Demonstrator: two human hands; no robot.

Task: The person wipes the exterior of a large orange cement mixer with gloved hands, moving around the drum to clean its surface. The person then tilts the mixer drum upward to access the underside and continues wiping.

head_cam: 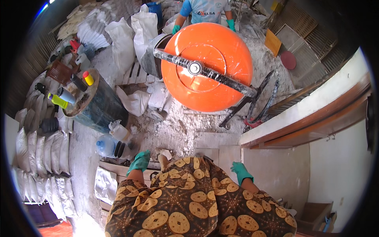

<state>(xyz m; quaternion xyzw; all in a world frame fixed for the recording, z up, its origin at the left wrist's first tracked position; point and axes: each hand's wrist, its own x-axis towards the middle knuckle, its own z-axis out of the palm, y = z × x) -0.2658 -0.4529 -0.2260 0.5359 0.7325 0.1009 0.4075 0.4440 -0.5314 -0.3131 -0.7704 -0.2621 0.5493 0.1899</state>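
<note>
My left hand (140, 162), in a green rubber glove, hangs beside my patterned shirt, near a clear blue plastic bottle (106, 145) and a white jug (119, 131). Its fingers are partly hidden, and I cannot tell whether they are apart. My right hand (241, 171), gloved alike, is held out on the other side with its fingers apart and nothing in it. Ahead of me stands an orange mixer drum (207, 97) with a black metal bar (225, 80) across its face. The drum's mouth is turned away from me. Neither hand touches it.
A person (207, 11) in green gloves stands behind the drum. At left is a blue barrel (103, 103) with several bottles on top, near stacked white sacks (40, 151). Tall white sacks (121, 44) stand on a pallet. A white ledge (311, 103) runs along the right.
</note>
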